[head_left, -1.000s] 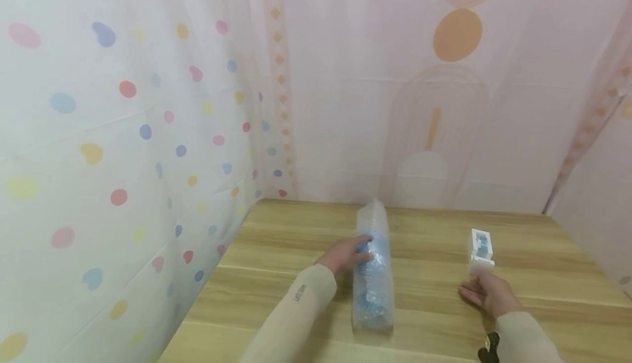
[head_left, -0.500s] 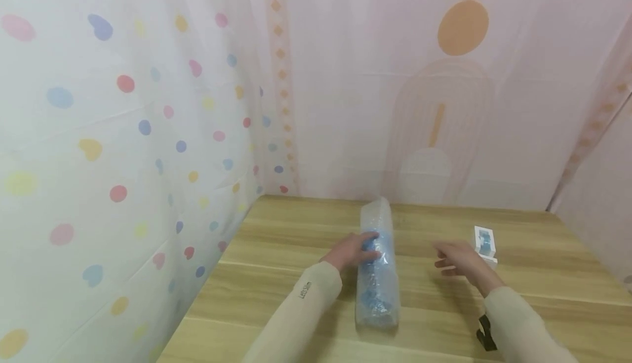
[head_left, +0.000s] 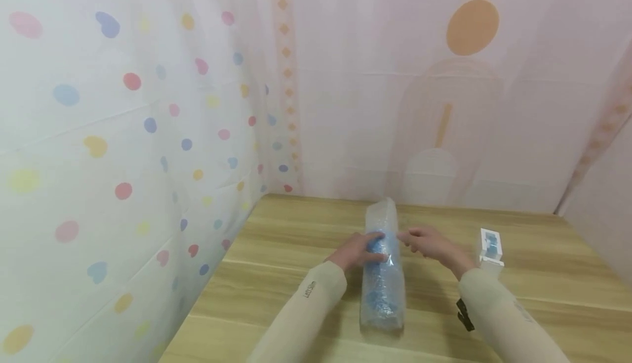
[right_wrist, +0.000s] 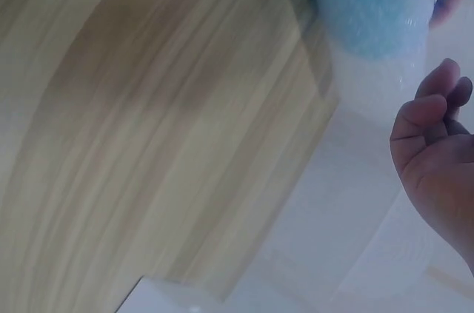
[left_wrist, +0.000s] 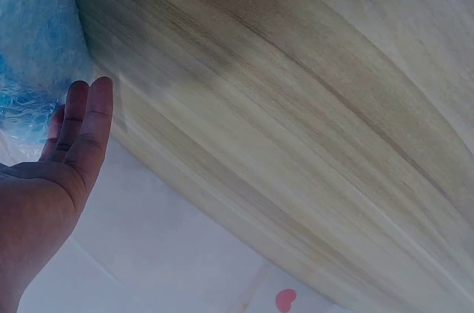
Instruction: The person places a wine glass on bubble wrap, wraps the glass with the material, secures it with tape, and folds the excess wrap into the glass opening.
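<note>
A long roll of bubble wrap (head_left: 382,281) with something blue inside lies lengthwise on the wooden table. My left hand (head_left: 354,250) rests on it from the left, thumb and forefinger laid across the top. In the left wrist view the left hand's extended fingers (left_wrist: 90,124) lie along the roll. At the roll's right side is my right hand (head_left: 428,244), fingertips right by the wrap and fingers bent. The right wrist view shows these bent fingers (right_wrist: 422,117) close to the wrapped end; I cannot tell whether something thin is pinched there.
A small white box (head_left: 491,245) with a blue pattern stands on the table (head_left: 306,226) to the right, beyond my right forearm. A dark strap (head_left: 464,315) hangs at the right wrist. Patterned curtains (head_left: 345,105) enclose the table's back and sides.
My right hand has left the white box and moved left to the roll's right side. The left hand has stayed on the roll.
</note>
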`<state>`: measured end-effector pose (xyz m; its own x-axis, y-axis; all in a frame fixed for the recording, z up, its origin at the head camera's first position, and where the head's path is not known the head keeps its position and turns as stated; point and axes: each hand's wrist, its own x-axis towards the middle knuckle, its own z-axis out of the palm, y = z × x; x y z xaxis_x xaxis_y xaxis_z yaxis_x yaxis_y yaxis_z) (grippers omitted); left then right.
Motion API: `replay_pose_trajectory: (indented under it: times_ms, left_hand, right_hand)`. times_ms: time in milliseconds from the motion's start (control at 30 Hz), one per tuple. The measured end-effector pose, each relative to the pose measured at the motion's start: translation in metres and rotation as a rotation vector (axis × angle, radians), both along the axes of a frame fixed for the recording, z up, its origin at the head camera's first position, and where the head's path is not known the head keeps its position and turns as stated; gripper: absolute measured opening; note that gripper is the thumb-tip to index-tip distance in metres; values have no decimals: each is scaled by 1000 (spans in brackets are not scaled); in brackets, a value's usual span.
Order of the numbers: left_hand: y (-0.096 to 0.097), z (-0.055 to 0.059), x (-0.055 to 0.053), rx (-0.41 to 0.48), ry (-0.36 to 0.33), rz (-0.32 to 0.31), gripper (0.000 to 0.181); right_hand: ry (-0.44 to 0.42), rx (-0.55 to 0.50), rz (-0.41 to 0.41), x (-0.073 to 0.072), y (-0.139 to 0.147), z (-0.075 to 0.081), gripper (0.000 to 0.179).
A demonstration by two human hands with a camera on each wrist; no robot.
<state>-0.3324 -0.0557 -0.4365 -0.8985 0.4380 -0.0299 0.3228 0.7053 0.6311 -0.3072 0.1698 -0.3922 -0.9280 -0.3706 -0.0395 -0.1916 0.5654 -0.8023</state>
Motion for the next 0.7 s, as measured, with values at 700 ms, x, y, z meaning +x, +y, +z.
replay_pose_trajectory:
  times_ms: [700]
  left_hand:
    - [4, 2, -1, -65, 35, -20, 64]
  right_hand:
    - [123, 173, -73, -18, -41, -24, 41]
